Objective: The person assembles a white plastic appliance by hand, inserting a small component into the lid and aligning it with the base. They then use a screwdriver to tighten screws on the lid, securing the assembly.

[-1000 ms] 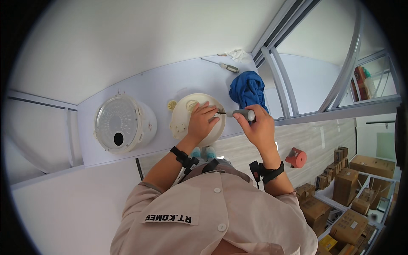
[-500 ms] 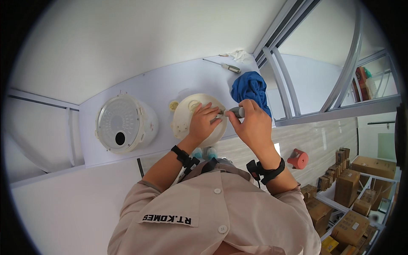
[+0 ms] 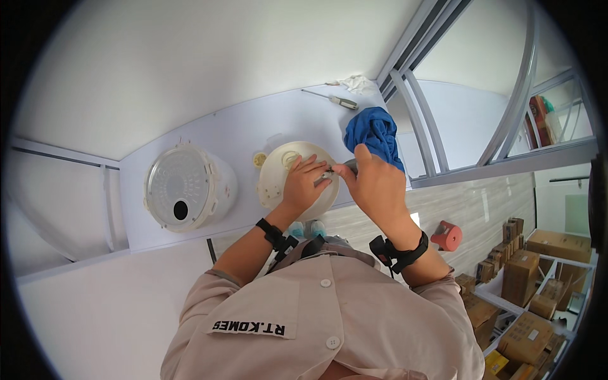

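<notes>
A round, shallow white plastic piece (image 3: 269,172), like a lid or cover, sits at the table's near edge. My left hand (image 3: 303,185) lies over its right half, thumb and fingers closing on a small grey metal part (image 3: 326,175) whose shape is mostly hidden. My right hand (image 3: 379,183) grips what looks like a screwdriver (image 3: 351,164) by its thick grey handle, pointing left at that small part. The right thumb and index finger come close to the left fingertips. Most of the handle is covered by the right hand.
A white cooker-like pot (image 3: 221,183) with a clear-topped lid stands left. A small yellowish round piece (image 3: 259,159) lies beside the white plastic. Toward the back right are a blue cloth (image 3: 372,132), another screwdriver (image 3: 345,102) and crumpled white tissue (image 3: 358,83). A red stool (image 3: 446,236) stands on the floor.
My right hand has turned around the handle, its fingers now covering more of it. The left hand and the white plastic piece stay almost where they were.
</notes>
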`<action>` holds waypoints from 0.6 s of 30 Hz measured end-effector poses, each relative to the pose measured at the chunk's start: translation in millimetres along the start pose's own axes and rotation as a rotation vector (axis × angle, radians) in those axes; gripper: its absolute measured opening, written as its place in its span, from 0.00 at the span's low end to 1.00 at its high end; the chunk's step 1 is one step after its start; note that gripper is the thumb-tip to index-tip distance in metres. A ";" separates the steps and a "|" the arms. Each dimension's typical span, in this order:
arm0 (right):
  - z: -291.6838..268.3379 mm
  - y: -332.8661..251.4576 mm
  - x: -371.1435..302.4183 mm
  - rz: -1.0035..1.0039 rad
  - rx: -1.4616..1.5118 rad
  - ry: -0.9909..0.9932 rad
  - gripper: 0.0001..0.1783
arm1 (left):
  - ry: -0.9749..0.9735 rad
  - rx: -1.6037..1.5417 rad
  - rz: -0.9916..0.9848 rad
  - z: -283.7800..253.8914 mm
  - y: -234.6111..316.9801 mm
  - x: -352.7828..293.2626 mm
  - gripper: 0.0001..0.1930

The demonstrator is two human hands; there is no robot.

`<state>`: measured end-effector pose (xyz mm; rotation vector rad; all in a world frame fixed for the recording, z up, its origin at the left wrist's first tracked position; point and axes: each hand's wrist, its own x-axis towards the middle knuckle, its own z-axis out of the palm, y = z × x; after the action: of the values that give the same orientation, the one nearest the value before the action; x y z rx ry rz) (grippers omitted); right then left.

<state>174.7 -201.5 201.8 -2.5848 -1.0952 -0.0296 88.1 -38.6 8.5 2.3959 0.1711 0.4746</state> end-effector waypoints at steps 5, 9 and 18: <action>0.9 1.4 4.1 -0.382 0.162 0.082 0.11 | -0.004 -0.014 0.001 -0.6 1.3 -0.5 0.20; -2.8 2.5 2.7 -0.449 0.156 -0.034 0.17 | -0.042 -0.034 -0.024 -1.0 0.3 1.4 0.20; -1.9 -2.7 -4.0 0.014 0.027 0.123 0.17 | -0.099 -0.034 -0.010 -4.8 -0.5 7.4 0.20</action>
<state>170.2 -203.1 203.9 -2.5298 -1.0263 -0.1665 93.1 -33.5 13.7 2.3782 0.1294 0.3509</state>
